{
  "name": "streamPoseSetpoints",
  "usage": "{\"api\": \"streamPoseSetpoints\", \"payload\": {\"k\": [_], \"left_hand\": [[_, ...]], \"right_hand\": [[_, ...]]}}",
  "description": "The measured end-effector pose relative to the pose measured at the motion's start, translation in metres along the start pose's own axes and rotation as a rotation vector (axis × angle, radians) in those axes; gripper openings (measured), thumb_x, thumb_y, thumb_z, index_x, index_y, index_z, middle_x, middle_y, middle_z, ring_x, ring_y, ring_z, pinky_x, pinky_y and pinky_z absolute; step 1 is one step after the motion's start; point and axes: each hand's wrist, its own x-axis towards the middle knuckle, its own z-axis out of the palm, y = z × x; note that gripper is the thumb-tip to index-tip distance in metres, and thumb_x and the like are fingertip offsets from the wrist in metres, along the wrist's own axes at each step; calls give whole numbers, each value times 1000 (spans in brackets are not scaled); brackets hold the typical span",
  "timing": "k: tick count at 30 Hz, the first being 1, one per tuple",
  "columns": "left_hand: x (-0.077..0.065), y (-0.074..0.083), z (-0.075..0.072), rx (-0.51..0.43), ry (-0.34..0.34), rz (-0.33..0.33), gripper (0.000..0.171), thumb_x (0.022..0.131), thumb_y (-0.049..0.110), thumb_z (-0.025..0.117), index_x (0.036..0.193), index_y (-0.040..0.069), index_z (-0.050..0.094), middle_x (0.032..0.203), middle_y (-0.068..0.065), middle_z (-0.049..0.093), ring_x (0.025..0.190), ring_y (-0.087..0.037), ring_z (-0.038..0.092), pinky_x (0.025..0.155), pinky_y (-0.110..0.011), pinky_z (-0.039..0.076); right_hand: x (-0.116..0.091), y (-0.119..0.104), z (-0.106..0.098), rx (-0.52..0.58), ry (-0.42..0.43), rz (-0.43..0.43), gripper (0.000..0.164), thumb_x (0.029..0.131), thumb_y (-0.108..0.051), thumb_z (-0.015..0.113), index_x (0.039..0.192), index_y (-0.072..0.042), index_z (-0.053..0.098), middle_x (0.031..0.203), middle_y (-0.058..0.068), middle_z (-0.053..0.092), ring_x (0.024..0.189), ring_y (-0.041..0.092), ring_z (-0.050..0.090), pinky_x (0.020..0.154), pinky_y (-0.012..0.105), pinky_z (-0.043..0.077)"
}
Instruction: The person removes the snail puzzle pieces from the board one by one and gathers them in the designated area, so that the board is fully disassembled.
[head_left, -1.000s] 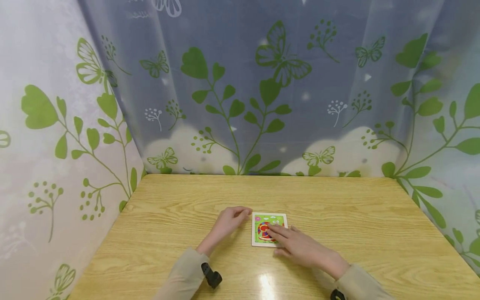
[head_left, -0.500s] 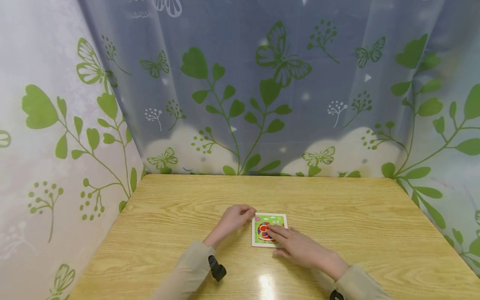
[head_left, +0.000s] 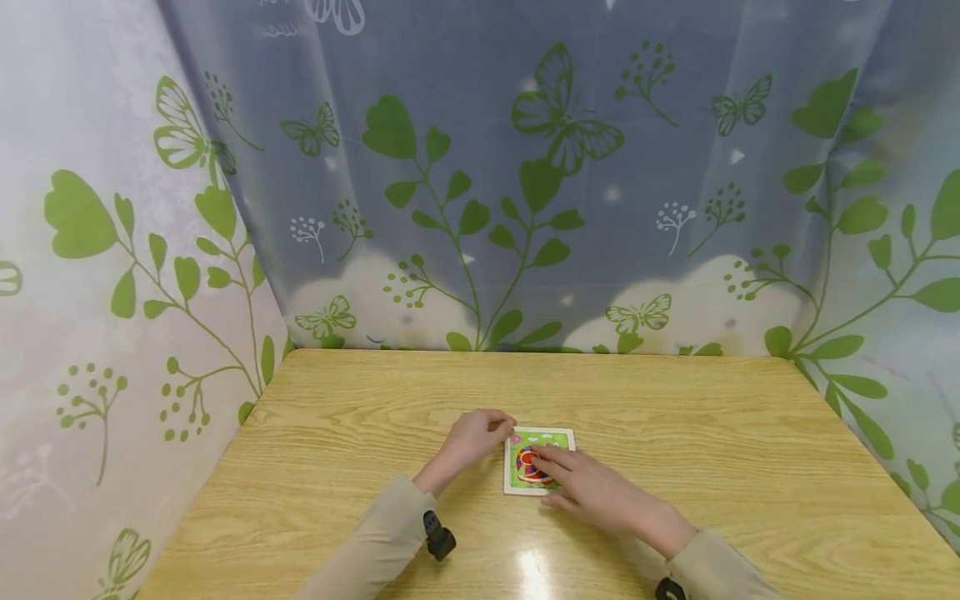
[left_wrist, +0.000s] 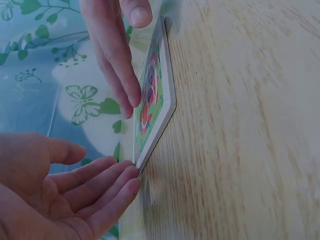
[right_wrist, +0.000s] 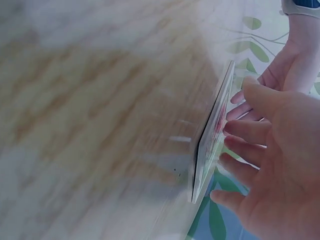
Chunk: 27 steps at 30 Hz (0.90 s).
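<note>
A square puzzle board (head_left: 528,477) with a pale border and a red, coiled snail-like picture on green lies flat on the wooden table. My left hand (head_left: 474,437) is at its far left corner; in the left wrist view the loosely bent fingertips (left_wrist: 131,184) meet the board's corner. Over the board's right half, my right hand (head_left: 596,493) stretches its fingers across the picture and hides part of it. In the right wrist view these fingers (right_wrist: 242,150) are spread along the board's face, the thumb held apart. Neither hand curls round the board.
The pale wood-grain table (head_left: 360,392) reaches back to a blue curtain (head_left: 465,208) printed with green leaves and butterflies. Similar sheets hang at left and right. A black strap device (head_left: 438,537) sits on the left sleeve, another (head_left: 670,589) on the right.
My left hand has moved right, from beside the board to its far left corner. The right hand has shifted very slightly left over the picture. The board stays practically in place.
</note>
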Motion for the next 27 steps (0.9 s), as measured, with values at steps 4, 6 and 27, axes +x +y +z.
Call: {"api": "streamPoseSetpoints", "payload": {"k": [4,6,27], "left_hand": [[2,-1,2,38,20,-1,28,102,19,58,118,2,73,116,-14,74,112,-32,68,93,-47,56],[2,0,2,46,25,-5,27,102,19,59,117,2,74,115,-14,74,110,-32,69,91,-46,57],[1,14,2,123,12,30,27,104,20,56,115,2,73,105,-14,75,91,-24,71,71,-33,57]], "right_hand": [[0,1,-1,2,-26,14,61,104,-37,56,150,1,46,158,18,41,140,41,44,111,64,35],[0,3,-1,3,-37,21,61,104,-39,56,150,1,46,158,17,41,140,39,44,111,65,34],[1,2,0,18,-22,40,60,103,-38,57,149,0,48,154,18,45,139,39,46,110,65,36]]}}
